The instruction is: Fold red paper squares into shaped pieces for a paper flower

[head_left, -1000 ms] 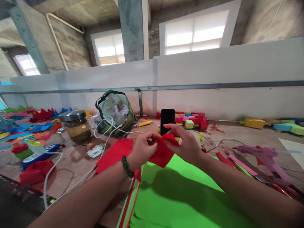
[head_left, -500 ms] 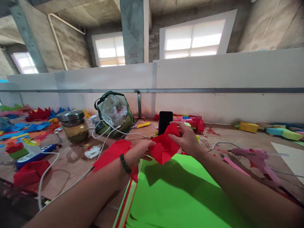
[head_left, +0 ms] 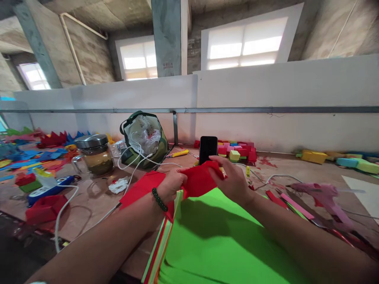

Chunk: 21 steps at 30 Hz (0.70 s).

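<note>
A folded piece of red paper (head_left: 199, 180) is stretched between my hands, above a stack of coloured sheets with a green one (head_left: 225, 244) on top. My left hand (head_left: 174, 182), with a dark green bead bracelet on its wrist, pinches the left end of the paper. At the other end, the fingers and thumb of my right hand (head_left: 232, 179) grip its upper right edge. Another red paper sheet (head_left: 142, 188) lies on the table behind my left wrist, partly covered by it. The held paper casts a shadow on the green sheet.
A phone (head_left: 208, 148) stands upright just beyond my hands, with small coloured paper blocks (head_left: 241, 150) beside it. To the right lies a pink glue gun (head_left: 321, 197). On the left are a glass jar of tea (head_left: 96, 157), a camouflage bag (head_left: 161, 148), white cables and a blue power strip (head_left: 51, 190).
The red paper has turned from an opened, pointed shape into a flatter, longer band. My left fingers have closed on its left end. The view has shifted slightly.
</note>
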Each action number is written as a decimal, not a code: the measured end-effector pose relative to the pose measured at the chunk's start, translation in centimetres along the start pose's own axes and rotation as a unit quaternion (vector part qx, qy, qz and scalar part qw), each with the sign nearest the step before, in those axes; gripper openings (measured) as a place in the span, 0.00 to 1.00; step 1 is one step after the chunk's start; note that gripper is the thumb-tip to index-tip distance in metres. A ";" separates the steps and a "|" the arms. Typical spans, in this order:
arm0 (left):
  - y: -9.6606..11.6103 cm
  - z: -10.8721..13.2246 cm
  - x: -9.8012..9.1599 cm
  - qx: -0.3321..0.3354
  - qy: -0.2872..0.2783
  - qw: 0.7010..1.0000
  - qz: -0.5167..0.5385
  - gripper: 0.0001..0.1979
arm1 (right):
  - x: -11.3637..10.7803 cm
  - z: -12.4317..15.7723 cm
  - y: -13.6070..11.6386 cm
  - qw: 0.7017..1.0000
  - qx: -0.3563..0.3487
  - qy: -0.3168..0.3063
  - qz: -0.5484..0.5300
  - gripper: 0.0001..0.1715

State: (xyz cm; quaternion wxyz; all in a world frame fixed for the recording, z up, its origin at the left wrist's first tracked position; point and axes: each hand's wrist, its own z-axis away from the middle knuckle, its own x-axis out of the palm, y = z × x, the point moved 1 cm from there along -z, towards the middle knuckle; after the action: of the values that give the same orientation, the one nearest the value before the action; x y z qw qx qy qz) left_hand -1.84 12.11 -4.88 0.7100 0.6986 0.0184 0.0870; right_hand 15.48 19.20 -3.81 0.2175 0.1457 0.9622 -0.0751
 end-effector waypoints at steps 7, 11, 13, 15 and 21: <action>0.8 0.8 0.7 0.003 -0.084 0.995 -0.048 0.15 | 0.2 0.0 2.1 0.996 0.079 0.008 -0.030 0.15; 1.2 0.9 0.5 0.014 -0.034 0.996 -0.076 0.20 | 0.6 -0.1 1.4 0.981 0.127 -0.064 -0.129 0.20; 1.0 0.9 0.5 -0.002 -0.035 0.996 -0.087 0.19 | 0.6 -0.3 0.8 0.963 0.150 -0.103 -0.199 0.22; 0.7 0.9 0.5 -0.013 -0.050 0.996 -0.078 0.14 | 0.5 -0.6 0.4 0.935 0.183 -0.139 -0.270 0.25; 0.2 0.8 0.4 -0.059 -0.084 0.995 -0.011 0.07 | 0.4 -1.1 0.6 0.835 0.326 -0.181 -0.404 0.27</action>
State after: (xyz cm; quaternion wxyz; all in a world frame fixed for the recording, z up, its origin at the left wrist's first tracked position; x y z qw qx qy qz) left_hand -1.36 11.36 -4.58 0.7501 0.6599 -0.0389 0.0213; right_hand 14.88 20.10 -3.09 0.2785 -0.2092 0.7986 -0.4909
